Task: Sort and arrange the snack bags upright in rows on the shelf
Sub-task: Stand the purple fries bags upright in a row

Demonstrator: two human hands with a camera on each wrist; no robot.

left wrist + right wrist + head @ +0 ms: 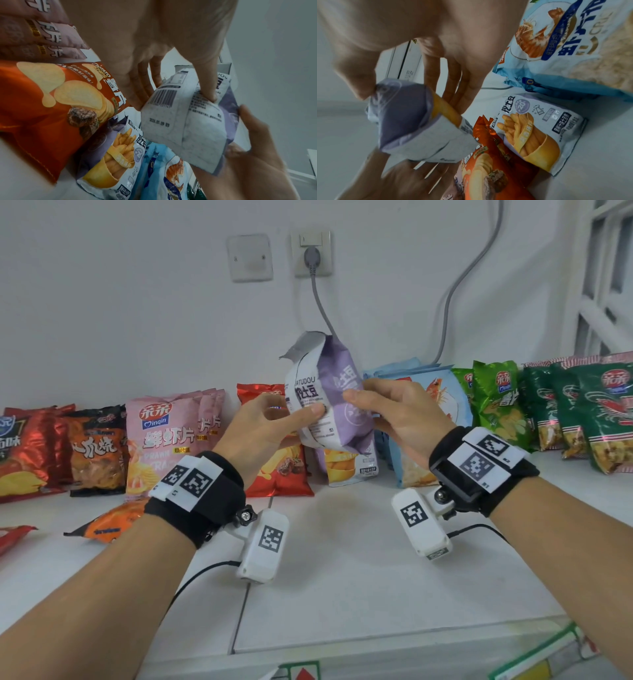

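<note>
Nearest the head camera: two bare forearms with black wrist straps carrying white tags printed with square black-and-white codes, and a small white camera unit [263,546] hanging under each wrist.

Between the hands, lifted clear of the white shelf top [342,577]: a crinkled purple-and-white foil snack bag [334,395], held roughly upright with its printed back and barcode turned toward the left wrist camera. Left hand [265,424]: thumb pressed on the white back panel, fingers curled behind the bag's left edge, pinching it. Right hand [394,412]: thumb on the purple face, fingers wrapped round the right edge, gripping it.

Directly below and behind: a matching purple-and-white bag showing fries [352,465], standing against the wall. To its left, a red potato-chip bag with a meat picture [281,463], then a row of pink prawn-cracker bags [161,440], a dark orange-and-black bag [97,453], and shiny red bags [27,453] at the far left. To the right, pale blue shrimp-picture bags [438,402], bright green bags [500,405], then dark green striped bags [603,419]. Lying flat near the left forearm: an orange bag [109,523].

On the wall above: a blank white plate [250,258] and a socket with a grey plug and cable [311,254].
</note>
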